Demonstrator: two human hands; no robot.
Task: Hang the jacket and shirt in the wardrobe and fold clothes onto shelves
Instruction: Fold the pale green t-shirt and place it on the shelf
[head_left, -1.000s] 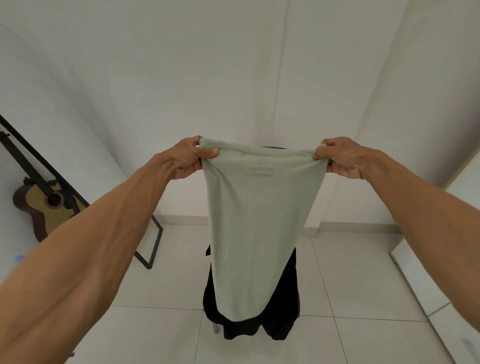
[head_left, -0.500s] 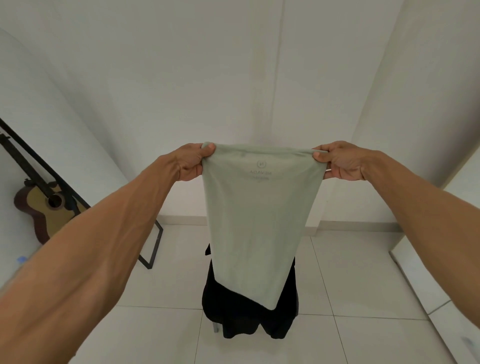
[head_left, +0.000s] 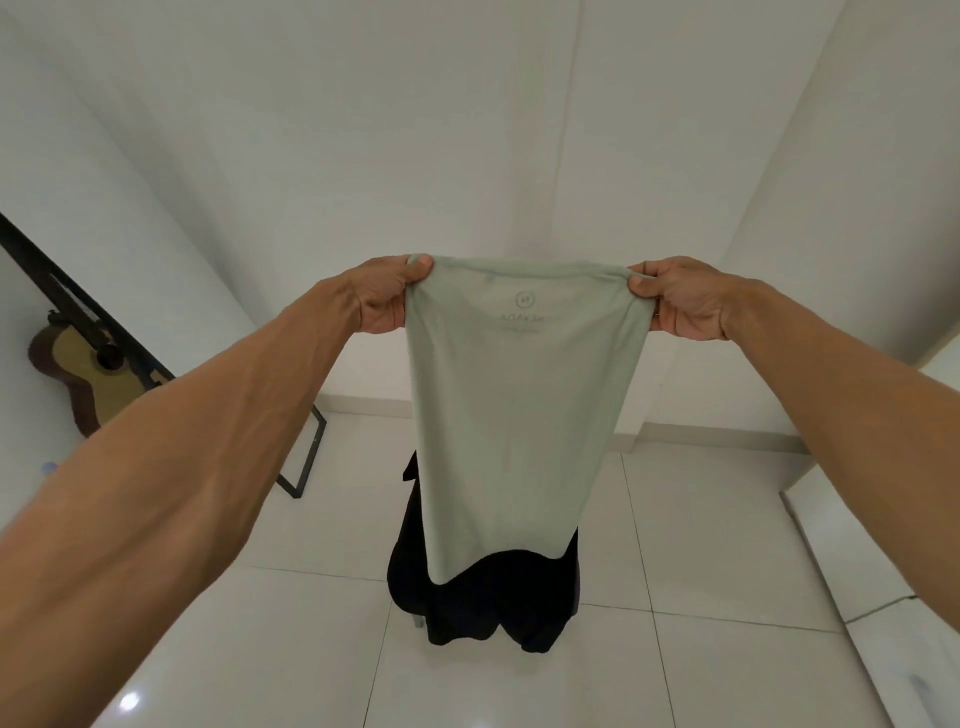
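A pale green T-shirt (head_left: 519, 415) hangs in the air in front of me, folded lengthwise into a narrow panel, a faint mirrored logo showing through near its top. My left hand (head_left: 387, 293) pinches its top left corner. My right hand (head_left: 675, 299) pinches its top right corner. Both arms are stretched out at chest height. Behind the shirt's lower end a black garment (head_left: 483, 597) is draped over something on the floor, its upper part hidden by the shirt.
A guitar (head_left: 88, 374) leans against the left wall behind a black metal frame (head_left: 306, 452). White cabinet fronts (head_left: 883, 597) run along the right. The floor is glossy white tile, with white walls meeting in a corner ahead.
The shirt's lower hem has swung up and now hangs shorter and more squarely. Both hands keep their hold on the top corners and have shifted only slightly.
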